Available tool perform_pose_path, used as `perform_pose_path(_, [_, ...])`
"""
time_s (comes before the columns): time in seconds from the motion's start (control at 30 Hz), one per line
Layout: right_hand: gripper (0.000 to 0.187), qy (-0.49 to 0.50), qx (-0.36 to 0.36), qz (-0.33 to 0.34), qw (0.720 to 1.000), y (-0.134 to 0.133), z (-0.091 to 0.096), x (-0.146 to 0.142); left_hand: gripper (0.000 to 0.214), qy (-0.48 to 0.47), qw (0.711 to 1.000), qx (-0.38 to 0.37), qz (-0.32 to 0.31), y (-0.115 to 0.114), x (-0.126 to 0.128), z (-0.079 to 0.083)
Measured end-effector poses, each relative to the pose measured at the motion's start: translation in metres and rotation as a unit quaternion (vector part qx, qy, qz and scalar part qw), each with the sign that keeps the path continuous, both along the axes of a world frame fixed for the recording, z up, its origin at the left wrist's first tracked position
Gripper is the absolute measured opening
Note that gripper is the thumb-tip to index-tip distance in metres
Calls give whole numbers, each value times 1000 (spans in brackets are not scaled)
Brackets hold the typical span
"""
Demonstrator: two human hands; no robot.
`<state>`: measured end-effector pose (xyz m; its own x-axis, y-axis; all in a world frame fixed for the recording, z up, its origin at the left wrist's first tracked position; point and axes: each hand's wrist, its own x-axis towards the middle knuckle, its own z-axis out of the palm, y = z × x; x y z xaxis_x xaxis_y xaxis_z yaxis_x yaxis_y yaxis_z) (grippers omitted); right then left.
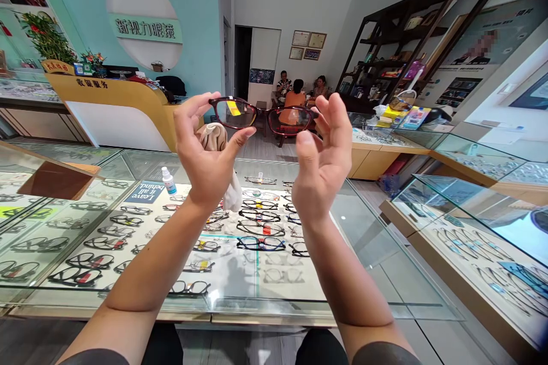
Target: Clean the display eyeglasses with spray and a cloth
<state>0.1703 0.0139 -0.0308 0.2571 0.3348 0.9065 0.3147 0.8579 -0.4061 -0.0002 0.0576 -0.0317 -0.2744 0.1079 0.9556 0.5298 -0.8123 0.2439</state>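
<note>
Dark-red full-rimmed eyeglasses [262,112] | see-through lenses [289,120] | yellow patch [233,108] on one

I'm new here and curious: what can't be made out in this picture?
All in the head view:
Right hand: contact with the glasses is unclear, partly hidden by its fingers.
Cloth: its middle is behind the left hand.
Bottle: label print too small.
Framed papers: text too small.
Sleeves: cut off by the bottom edge.

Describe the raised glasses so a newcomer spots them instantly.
Find the glass showcase nearest the camera. Above it, between the left hand and right hand, are the glasses, dark-rimmed with a yellow patch in one lens. They alone are held up; neighbouring frames lie below.
</note>
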Motion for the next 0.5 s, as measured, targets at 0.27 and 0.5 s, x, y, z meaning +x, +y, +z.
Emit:
perform_pose_path(0.27, [45, 42, -35, 40, 998, 4, 6, 5, 72, -4, 999, 36, -3, -1, 1, 2])
perform_pose_path(0.5, [42, 76, -56, 83, 992, 9, 5, 7, 86, -7, 1000, -2, 14, -1, 0, -2])
